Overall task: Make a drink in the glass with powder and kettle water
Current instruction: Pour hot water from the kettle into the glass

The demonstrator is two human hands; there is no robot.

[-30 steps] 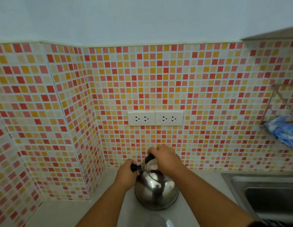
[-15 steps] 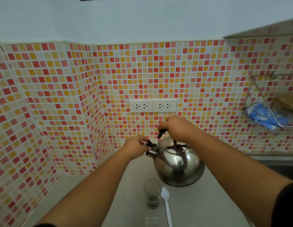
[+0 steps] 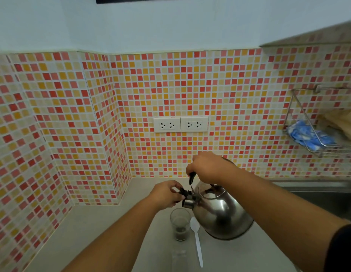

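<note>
A shiny steel kettle (image 3: 221, 214) is tilted to the left above the counter, its spout just over a small clear glass (image 3: 180, 225). The glass stands upright with dark powder at its bottom. My right hand (image 3: 208, 166) grips the kettle's black handle from above. My left hand (image 3: 166, 193) pinches the black spout cap at the kettle's left side. A white plastic spoon (image 3: 197, 241) lies on the counter between glass and kettle.
A grey counter (image 3: 92, 232) runs into a tiled corner at the left. A steel sink (image 3: 317, 195) lies at the right. Above it a wire rack (image 3: 317, 138) holds blue cloth. Two wall sockets (image 3: 180, 124) sit behind. Another clear container (image 3: 178, 258) stands near the front edge.
The kettle has been lifted and tipped left toward the glass. Both hands have stayed on it. The view has tilted down, bringing glass and spoon fully into sight.
</note>
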